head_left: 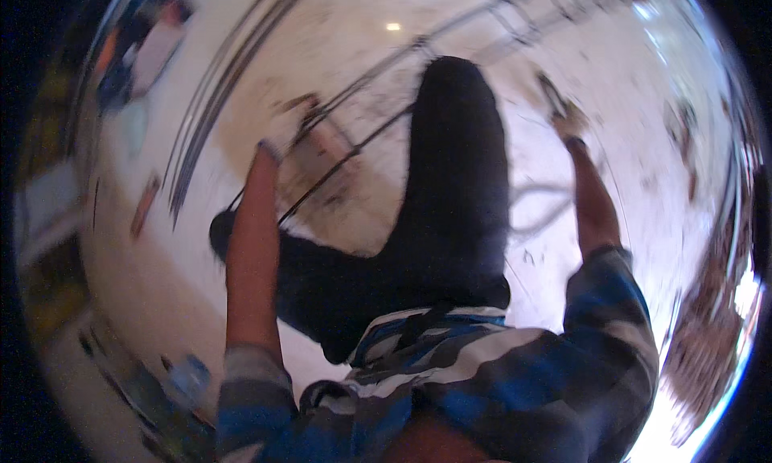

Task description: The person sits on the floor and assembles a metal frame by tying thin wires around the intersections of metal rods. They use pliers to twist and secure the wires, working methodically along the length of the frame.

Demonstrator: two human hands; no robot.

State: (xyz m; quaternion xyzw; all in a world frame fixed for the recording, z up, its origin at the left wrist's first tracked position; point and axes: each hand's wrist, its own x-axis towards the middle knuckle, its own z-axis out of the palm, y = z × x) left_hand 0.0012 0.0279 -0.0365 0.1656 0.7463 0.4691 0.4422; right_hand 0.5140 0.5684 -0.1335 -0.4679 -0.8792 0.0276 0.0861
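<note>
A long cage of thin dark steel bars with cross ties runs from beside my left knee up to the top right, passing my legs. My left hand, smeared by motion, is at the near end of this cage, next to a brown patch on the ground; its fingers cannot be made out. Out to the right, my right hand appears to wear a tan glove. It is closed around a dark, narrow hand tool that looks like pincers, though blur hides its exact kind. The tool is held apart from the cage.
Several long dark bars lie on the pale floor at the left. A short brown piece rests near them. Blurred pink and blue shapes show at the upper left. A brown bundle of thin strands lies at the right edge.
</note>
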